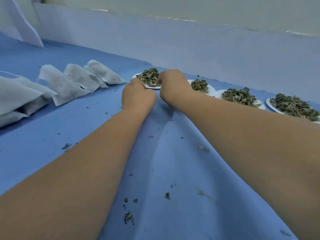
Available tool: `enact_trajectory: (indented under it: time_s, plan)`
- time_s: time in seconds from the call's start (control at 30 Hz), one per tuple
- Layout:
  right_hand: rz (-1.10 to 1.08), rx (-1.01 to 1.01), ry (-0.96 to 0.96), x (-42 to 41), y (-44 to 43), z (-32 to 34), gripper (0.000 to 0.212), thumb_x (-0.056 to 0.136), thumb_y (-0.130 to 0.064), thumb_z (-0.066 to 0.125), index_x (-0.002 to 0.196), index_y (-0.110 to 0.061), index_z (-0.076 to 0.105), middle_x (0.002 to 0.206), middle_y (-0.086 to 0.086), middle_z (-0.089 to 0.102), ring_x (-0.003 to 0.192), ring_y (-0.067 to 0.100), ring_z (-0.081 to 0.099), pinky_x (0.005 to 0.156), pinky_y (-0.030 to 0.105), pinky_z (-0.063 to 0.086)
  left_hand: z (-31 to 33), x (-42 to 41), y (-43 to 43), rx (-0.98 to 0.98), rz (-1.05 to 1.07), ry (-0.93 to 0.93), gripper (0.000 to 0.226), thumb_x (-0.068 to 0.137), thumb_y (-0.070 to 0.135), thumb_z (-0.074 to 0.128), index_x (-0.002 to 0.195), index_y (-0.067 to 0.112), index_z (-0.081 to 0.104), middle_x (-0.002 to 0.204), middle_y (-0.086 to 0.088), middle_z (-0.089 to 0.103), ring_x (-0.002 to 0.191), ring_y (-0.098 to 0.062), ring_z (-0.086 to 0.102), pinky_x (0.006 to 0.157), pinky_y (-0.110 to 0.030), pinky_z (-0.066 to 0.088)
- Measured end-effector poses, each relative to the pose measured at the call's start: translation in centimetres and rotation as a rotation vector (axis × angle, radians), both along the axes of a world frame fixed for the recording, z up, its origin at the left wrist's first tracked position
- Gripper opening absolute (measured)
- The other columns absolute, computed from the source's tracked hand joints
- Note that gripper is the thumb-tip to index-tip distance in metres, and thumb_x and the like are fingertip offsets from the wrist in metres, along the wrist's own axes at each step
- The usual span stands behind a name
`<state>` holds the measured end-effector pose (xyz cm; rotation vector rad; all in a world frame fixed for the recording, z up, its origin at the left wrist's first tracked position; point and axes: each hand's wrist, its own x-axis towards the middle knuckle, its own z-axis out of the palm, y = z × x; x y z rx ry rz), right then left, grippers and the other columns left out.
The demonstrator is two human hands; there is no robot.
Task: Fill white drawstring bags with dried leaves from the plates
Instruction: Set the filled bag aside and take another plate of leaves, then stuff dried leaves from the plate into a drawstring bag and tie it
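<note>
Blue cloth [164, 161] covers the table, with a pale wall [190, 40] behind it and leaf crumbs [129, 217] scattered near the camera. At far left, filled white bags [78, 80] lie in an overlapping row, well apart from the hands.

No empty bag shows at the hands, so any leaves lifted now would probably have to travel over open cloth. These flakes look light and brittle, and a loose pinch or a quick swing would likely shed more. Pressure on the rim could also tip the shallow plate [152, 86] and slide its heap off.

The left hand [137, 97] lies knuckles-up just beside that plate, its fingers curled down at the near rim. The fingertips are hidden, so I cannot tell whether it grips the rim or only touches it. The leaves [148, 76] are heaped on the plate between the two hands. The right hand [173, 84] bends over the heap's right edge with its fingers curled in. I cannot tell whether that pinch holds any leaves. Further right, three other plates [212, 90] stand in a line, still heaped.
</note>
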<state>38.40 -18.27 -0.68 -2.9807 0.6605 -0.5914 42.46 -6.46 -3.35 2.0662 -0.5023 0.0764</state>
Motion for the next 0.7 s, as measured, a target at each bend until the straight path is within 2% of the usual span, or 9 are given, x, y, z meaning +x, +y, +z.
enact_trajectory:
  time_s: [0.1, 0.2, 0.27, 0.4, 0.47, 0.53, 0.63, 0.7]
  plan:
    - [0.001, -0.026, 0.039, 1.8, -0.5, -0.8, 0.033, 0.085, 0.001, 0.05, 0.111, -0.01, 0.067, 0.111, 0.014, 0.066, 0.104, 0.035, 0.06, 0.082, 0.034, 0.051, 0.1, 0.2, -0.1, -0.024, 0.009, 0.001, 0.027, 0.083, 0.011, 0.048, 0.108, 0.011, 0.055, 0.107, -0.003, 0.057, 0.093, -0.023, 0.046, 0.072, -0.028, 0.033]
    - [0.038, -0.062, 0.051, 2.4, -0.6, -1.3, 0.021, 0.083, -0.005, 0.051, 0.099, -0.009, 0.065, 0.104, 0.014, 0.066, 0.093, 0.033, 0.056, 0.075, 0.034, 0.047, 0.1, 0.2, -0.6, -0.036, 0.019, 0.009, 0.036, 0.084, 0.012, 0.049, 0.119, 0.007, 0.055, 0.119, -0.01, 0.061, 0.103, -0.029, 0.053, 0.075, -0.03, 0.036]
    - [0.071, -0.066, 0.054, 2.6, -0.6, -1.5, 0.023, 0.083, -0.007, 0.05, 0.1, -0.008, 0.066, 0.103, 0.012, 0.067, 0.095, 0.034, 0.058, 0.079, 0.037, 0.05, 0.2, 0.0, -0.6, -0.054, 0.012, 0.023, 0.035, 0.085, 0.012, 0.05, 0.12, 0.007, 0.054, 0.119, -0.01, 0.06, 0.097, -0.026, 0.049, 0.074, -0.029, 0.035]
    - [0.074, -0.023, 0.037, 2.8, -1.5, -1.5, 0.018, 0.081, -0.004, 0.05, 0.089, -0.014, 0.062, 0.093, 0.009, 0.063, 0.089, 0.032, 0.056, 0.068, 0.032, 0.042, 0.4, -0.2, -0.4, -0.086, 0.009, 0.054, 0.032, 0.087, 0.011, 0.047, 0.118, 0.008, 0.053, 0.117, -0.007, 0.058, 0.093, -0.022, 0.045, 0.072, -0.03, 0.033]
    - [0.111, -0.053, 0.061, 2.9, -1.9, -1.5, 0.02, 0.083, -0.005, 0.049, 0.095, -0.015, 0.061, 0.092, 0.007, 0.063, 0.089, 0.031, 0.057, 0.067, 0.033, 0.043, 0.5, -0.3, -0.3, -0.104, 0.012, 0.073, 0.031, 0.087, 0.011, 0.047, 0.117, 0.009, 0.053, 0.115, -0.007, 0.058, 0.093, -0.023, 0.046, 0.071, -0.031, 0.035]
    - [0.156, -0.116, 0.107, 3.0, -2.2, -1.4, 0.018, 0.085, -0.006, 0.048, 0.097, -0.017, 0.056, 0.083, 0.003, 0.056, 0.085, 0.031, 0.055, 0.06, 0.034, 0.039, 0.6, -0.3, -0.3, -0.121, 0.015, 0.089, 0.031, 0.087, 0.012, 0.047, 0.117, 0.009, 0.053, 0.114, -0.006, 0.058, 0.094, -0.024, 0.048, 0.072, -0.032, 0.037]
    - [0.184, -0.174, 0.179, 3.1, -2.7, -0.9, 0.016, 0.088, -0.011, 0.048, 0.091, -0.027, 0.046, 0.079, -0.003, 0.047, 0.07, 0.019, 0.047, 0.052, 0.031, 0.028, 0.8, -0.5, -0.1, -0.151, 0.011, 0.107, 0.031, 0.087, 0.012, 0.047, 0.117, 0.01, 0.053, 0.111, -0.005, 0.058, 0.096, -0.024, 0.053, 0.073, -0.032, 0.041]
    - [0.198, -0.18, 0.225, 3.2, -3.0, -0.7, 0.018, 0.09, -0.016, 0.048, 0.09, -0.033, 0.042, 0.079, -0.006, 0.044, 0.068, 0.01, 0.042, 0.052, 0.031, 0.026, 0.8, -0.5, 0.0, -0.169, 0.022, 0.107, 0.032, 0.086, 0.011, 0.047, 0.118, 0.009, 0.053, 0.111, -0.005, 0.057, 0.097, -0.024, 0.053, 0.072, -0.032, 0.041]
